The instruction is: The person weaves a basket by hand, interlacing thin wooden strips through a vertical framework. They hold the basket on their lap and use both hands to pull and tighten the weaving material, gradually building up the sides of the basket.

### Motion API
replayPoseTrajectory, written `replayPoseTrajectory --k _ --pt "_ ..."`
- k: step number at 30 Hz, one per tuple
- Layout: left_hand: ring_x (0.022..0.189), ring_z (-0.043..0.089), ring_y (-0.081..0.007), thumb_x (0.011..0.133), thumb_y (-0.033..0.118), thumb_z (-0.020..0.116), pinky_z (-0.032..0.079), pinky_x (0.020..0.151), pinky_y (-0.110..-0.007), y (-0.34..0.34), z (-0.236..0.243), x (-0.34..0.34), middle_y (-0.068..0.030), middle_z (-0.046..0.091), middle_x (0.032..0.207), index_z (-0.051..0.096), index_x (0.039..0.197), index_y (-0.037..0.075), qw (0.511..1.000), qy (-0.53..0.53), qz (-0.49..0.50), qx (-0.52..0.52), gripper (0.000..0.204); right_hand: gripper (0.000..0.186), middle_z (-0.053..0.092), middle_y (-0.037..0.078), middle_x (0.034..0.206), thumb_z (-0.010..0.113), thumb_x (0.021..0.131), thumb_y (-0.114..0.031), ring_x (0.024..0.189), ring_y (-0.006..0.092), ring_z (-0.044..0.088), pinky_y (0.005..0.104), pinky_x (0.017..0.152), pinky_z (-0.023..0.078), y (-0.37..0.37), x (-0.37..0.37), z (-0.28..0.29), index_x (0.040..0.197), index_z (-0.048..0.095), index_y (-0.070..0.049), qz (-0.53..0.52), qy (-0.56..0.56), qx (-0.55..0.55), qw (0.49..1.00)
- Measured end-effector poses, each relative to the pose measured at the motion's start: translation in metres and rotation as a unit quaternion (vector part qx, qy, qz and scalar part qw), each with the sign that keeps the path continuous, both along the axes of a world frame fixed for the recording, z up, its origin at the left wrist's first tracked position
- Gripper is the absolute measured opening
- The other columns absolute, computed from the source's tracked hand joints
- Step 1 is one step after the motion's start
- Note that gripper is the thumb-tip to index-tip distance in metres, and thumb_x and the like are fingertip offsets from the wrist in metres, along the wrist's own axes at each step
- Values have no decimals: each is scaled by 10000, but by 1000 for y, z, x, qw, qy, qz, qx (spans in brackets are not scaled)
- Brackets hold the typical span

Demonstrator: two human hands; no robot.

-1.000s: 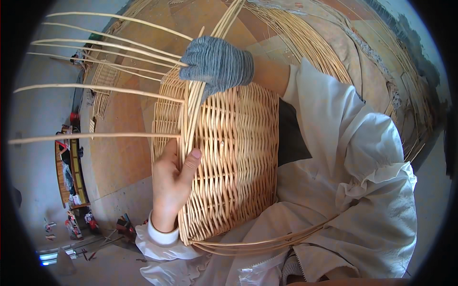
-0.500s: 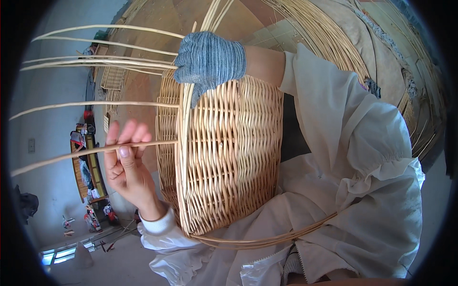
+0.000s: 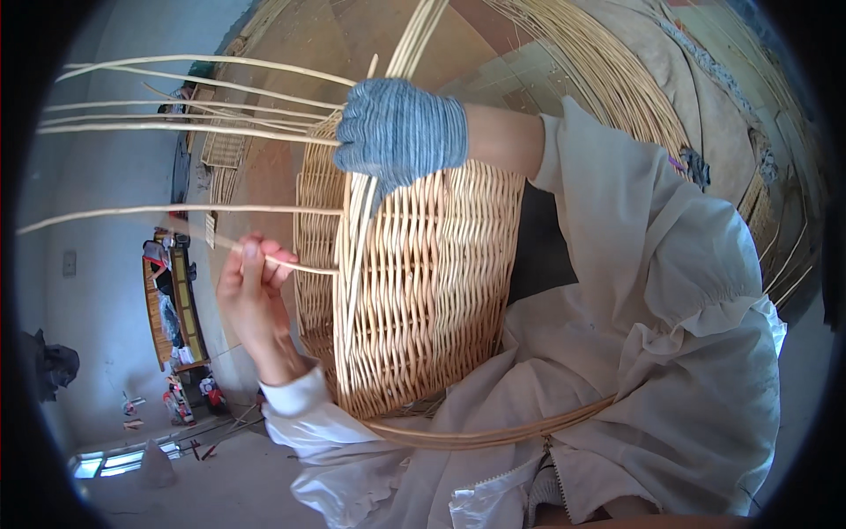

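A wicker basket [image 3: 432, 291] leans on its side against my lap, its open rim facing left. From the rim several pale willow stakes [image 3: 176, 211] stick out toward the left. My left hand [image 3: 256, 291], bare, pinches one stake [image 3: 304, 267] between thumb and fingers a short way out from the rim; its outer part is blurred. My right hand [image 3: 401, 132], in a grey-blue knit glove, is closed over the far part of the rim. It grips several weaving rods [image 3: 418, 40] that come out above the glove; other strands run below it along the rim.
Long curved rods [image 3: 493, 437] arc across my lap and the white smock [image 3: 617, 353]. A large bundle of rods [image 3: 608, 79] lies on the floor at the far right. Another wicker piece [image 3: 225, 150] sits at the far left, near a pale wall [image 3: 97, 220].
My left hand's fingers have gone from spread beside the stake to closed on it, and the stake now bends. The basket and my gloved hand have shifted slightly right.
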State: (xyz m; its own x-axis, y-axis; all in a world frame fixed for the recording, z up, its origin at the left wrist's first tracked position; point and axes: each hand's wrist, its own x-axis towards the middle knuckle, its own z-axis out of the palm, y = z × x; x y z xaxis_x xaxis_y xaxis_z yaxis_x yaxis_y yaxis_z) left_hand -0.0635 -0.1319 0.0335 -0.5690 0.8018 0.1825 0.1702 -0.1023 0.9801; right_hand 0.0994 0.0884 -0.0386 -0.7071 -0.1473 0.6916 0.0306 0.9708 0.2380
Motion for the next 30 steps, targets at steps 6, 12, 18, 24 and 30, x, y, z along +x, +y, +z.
replayPoseTrajectory --k 6,12,18,24,30 --pt "699 680 -225 912 60 517 588 635 -286 71 48 15 -177 673 855 583 994 -54 921 150 -204 -295 154 406 558 32 710 701 586 -419 705 212 573 361 677 452 -3 14 -11 837 633 -106 49 103 -21 993" --pt "962 648 -267 939 93 468 562 819 -376 84 14 3 -197 640 1024 541 958 -21 914 75 -370 -150 136 501 609 96 872 712 637 -420 835 249 609 407 825 462 -3 20 -10 976 614 -65 65 46 -71 994" --pt "1059 591 -357 965 126 417 539 861 -431 69 7 -7 -330 538 1151 438 966 -17 904 -37 -405 -132 145 546 589 185 1139 663 782 -342 1062 272 589 377 926 467 10 42 92 1183 520 0 224 -128 -431 864" --pt "933 626 -235 919 99 519 519 826 -353 74 6 0 -222 602 1057 495 1040 -28 913 10 -394 -106 177 345 602 164 1115 568 865 -207 1027 258 607 332 860 509 23 33 97 1122 544 23 112 -152 -323 927" --pt "759 564 -60 886 109 597 450 667 -188 115 -36 13 -18 627 869 594 1046 -6 917 -152 -336 -150 197 195 631 148 1041 521 920 -111 917 233 638 303 755 552 47 97 62 1020 591 41 43 24 -259 965"
